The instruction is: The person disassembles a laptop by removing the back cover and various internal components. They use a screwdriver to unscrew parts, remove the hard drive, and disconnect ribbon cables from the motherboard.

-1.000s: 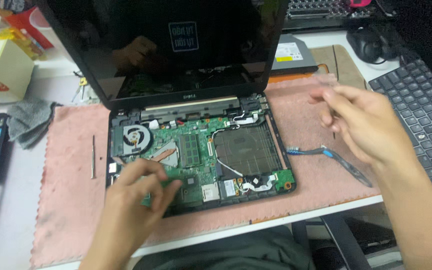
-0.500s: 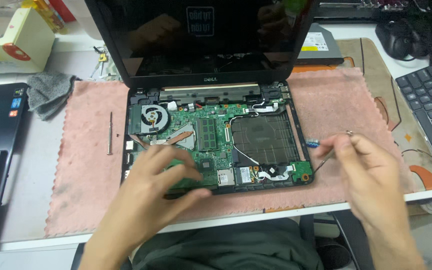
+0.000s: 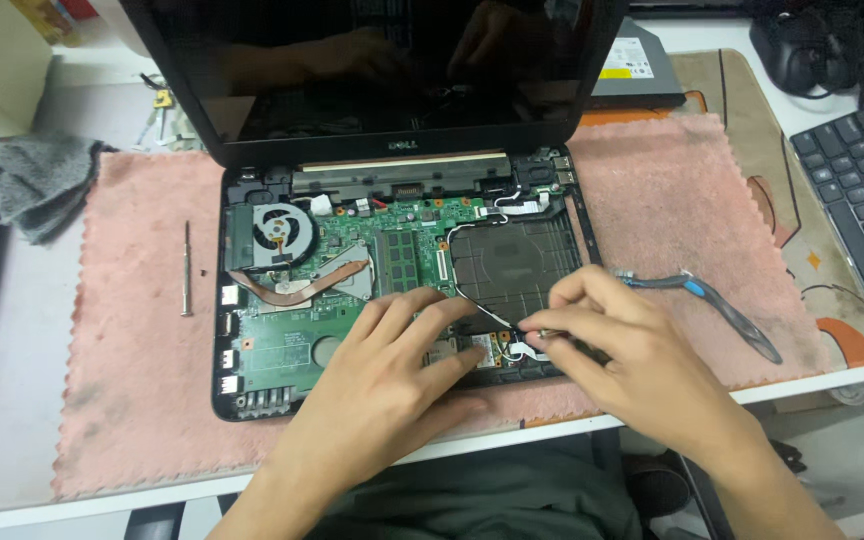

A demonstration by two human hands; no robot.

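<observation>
An opened black laptop lies on a pink cloth (image 3: 132,380) with its green motherboard (image 3: 282,350), fan (image 3: 277,232) and copper heat pipe bare. My left hand (image 3: 382,390) rests flat on the board's front part, fingers spread, its tips beside the small wireless card (image 3: 480,350). My right hand (image 3: 632,350) comes in from the right. Its thumb and forefinger pinch a thin metal tool (image 3: 542,333) right by that card and the thin antenna wires (image 3: 482,310). The laptop's dark screen (image 3: 372,70) stands upright behind.
A slim screwdriver (image 3: 187,268) lies on the cloth left of the laptop. A flat cable with a blue tab (image 3: 712,305) lies to the right. A grey rag (image 3: 42,180), an optical drive (image 3: 637,65) and a black keyboard (image 3: 862,190) lie around.
My right hand came down from the air at the right onto the laptop's front right corner near the wireless card. My left hand stayed on the board. The camera moved closer.
</observation>
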